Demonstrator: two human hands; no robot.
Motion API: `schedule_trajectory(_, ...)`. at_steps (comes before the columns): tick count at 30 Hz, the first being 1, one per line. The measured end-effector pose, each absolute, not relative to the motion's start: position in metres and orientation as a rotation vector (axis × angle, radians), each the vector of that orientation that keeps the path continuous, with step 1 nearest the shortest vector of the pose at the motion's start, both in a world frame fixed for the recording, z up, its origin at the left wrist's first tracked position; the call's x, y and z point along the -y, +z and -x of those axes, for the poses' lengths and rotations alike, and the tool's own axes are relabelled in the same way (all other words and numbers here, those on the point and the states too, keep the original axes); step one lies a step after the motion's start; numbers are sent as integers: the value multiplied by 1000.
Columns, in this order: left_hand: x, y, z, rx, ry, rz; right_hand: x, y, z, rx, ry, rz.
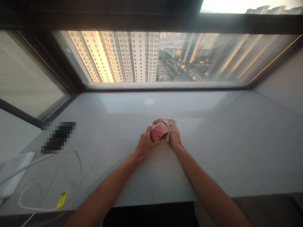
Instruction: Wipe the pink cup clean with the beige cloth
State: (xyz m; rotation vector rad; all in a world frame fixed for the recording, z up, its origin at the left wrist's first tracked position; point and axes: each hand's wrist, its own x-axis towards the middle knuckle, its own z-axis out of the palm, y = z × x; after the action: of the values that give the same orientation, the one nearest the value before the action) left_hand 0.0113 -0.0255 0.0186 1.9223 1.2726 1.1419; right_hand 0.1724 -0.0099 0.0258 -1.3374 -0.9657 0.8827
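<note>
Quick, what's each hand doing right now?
Left hand: closed, holding a rounded pink plastic object.
Right hand: closed, holding a crumpled beige cloth against that object.

a glossy pink object (159, 131), a beige cloth (164, 121), a speckled pale grey sill (213, 151).

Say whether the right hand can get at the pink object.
Very likely yes: the right hand already sits right at the pink rounded object, on the beige cloth bunched around it. The left hand holds the object's other side, so it doesn't block that end.
</note>
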Motion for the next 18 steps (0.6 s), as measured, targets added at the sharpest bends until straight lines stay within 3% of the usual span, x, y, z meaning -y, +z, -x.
schedule_trajectory(8,17,4,-8,-1157,1126,-2003,53,48,-138,1905,-17,1026)
schedule_trajectory(11,21,9,-9,-1219,1121,-1942,41,46,-143,1765,60,1099)
schedule_trajectory(16,31,21,-12,-1297,1106,-1893,16,35,-166,1145,665,1483)
schedule_trajectory(18,31,21,-12,-1286,1099,-1896,20,33,-166,1152,666,1487)
